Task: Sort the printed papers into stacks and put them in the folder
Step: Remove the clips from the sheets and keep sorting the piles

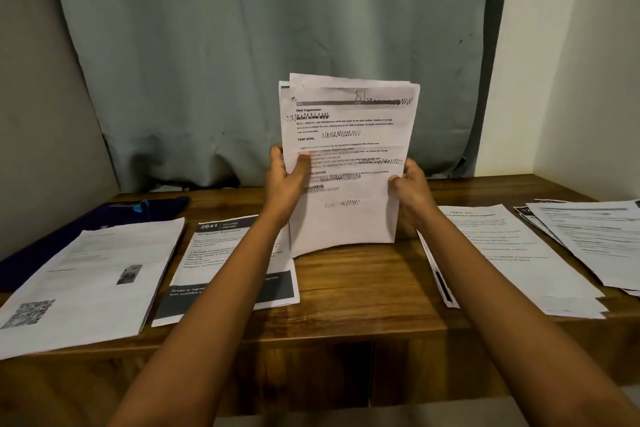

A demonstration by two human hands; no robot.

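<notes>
Forearms [214, 305] lead out to the left hand [285, 177] and right hand [410, 184], each gripping a side edge of the bundle of papers [349, 163] held upright, long axis vertical — sorted stacks [502, 253] lie either side of the bundle, the dark folder [104, 215] far to its left, nearer the left hand.

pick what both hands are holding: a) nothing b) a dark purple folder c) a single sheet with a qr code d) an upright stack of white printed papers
D: the left hand and the right hand each grip a side edge of the upright stack of white printed papers, over the middle of the brown wooden desk.
</notes>
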